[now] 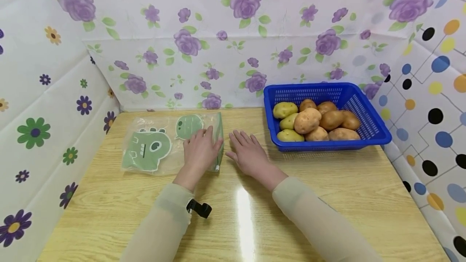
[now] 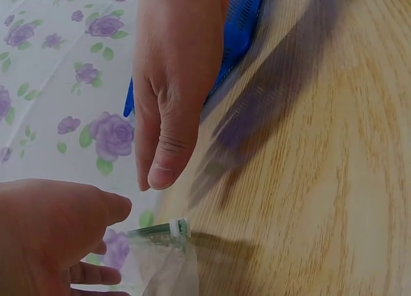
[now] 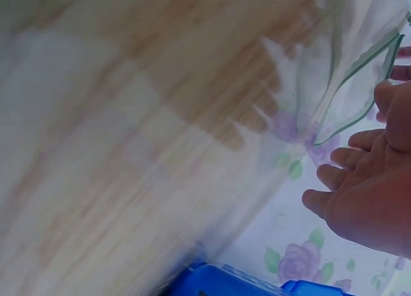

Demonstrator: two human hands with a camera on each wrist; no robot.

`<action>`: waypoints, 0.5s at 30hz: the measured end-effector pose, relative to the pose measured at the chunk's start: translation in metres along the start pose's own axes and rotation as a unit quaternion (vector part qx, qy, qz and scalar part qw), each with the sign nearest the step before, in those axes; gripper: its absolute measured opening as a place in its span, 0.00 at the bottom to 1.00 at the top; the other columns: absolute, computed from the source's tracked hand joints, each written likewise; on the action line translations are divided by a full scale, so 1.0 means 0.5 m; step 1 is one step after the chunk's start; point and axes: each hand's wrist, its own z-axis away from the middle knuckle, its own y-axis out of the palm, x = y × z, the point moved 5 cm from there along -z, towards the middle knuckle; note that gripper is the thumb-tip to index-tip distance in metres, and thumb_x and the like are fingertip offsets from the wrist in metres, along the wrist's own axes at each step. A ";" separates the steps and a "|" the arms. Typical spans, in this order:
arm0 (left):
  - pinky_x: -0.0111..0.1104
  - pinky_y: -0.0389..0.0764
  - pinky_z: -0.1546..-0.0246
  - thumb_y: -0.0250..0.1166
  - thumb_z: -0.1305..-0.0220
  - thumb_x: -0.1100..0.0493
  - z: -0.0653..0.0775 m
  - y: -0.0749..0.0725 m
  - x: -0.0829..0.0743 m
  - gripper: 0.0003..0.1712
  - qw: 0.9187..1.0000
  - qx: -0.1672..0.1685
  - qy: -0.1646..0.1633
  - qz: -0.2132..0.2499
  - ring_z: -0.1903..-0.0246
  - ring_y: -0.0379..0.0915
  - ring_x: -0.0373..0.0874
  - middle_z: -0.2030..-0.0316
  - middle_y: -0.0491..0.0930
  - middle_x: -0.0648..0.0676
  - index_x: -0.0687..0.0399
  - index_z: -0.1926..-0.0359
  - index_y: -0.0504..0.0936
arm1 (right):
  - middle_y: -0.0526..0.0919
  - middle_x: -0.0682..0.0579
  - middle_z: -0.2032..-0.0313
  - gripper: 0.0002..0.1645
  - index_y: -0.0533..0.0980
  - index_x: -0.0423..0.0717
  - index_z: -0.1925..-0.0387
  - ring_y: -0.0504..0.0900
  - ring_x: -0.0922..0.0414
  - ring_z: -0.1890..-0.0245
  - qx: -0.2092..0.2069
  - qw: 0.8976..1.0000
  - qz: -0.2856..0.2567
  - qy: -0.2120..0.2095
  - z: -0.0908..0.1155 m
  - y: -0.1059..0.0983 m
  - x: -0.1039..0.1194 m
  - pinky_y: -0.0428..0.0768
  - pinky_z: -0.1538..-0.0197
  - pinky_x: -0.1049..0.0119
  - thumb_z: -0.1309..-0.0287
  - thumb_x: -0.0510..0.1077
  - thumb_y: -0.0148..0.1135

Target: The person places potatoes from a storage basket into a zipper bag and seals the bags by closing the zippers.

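Observation:
A clear zip bag (image 1: 174,142) printed with green dinosaur figures lies flat on the left of the table. Its green zip edge (image 1: 220,140) faces right, and a white slider (image 2: 180,228) sits at the near end. My left hand (image 1: 201,148) is over the bag's right part, fingers extended; whether it touches the plastic I cannot tell. Just right of the zip edge, my right hand (image 1: 249,155) hovers palm down with straight fingers, holding nothing. In the right wrist view the bag's green edges (image 3: 350,124) appear slightly apart, close to the right hand's fingers (image 3: 331,177).
At the back right stands a blue plastic basket (image 1: 327,145) with several potatoes (image 1: 307,121), some yellowish and some brown. Flower-print sheeting (image 1: 233,64) borders the wooden table (image 1: 247,213) at the back, with dotted sheeting (image 1: 433,92) on the right.

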 end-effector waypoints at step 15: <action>0.67 0.70 0.34 0.61 0.17 0.37 -0.010 0.012 0.003 0.42 1.000 -0.003 -0.010 -0.015 0.31 0.74 0.67 0.27 0.75 0.67 0.58 0.17 0.69 | 0.51 0.48 0.12 0.43 0.51 0.49 0.10 0.48 0.46 0.13 0.013 1.000 -0.008 0.010 -0.018 0.015 -0.004 0.45 0.14 0.44 0.12 0.65 0.41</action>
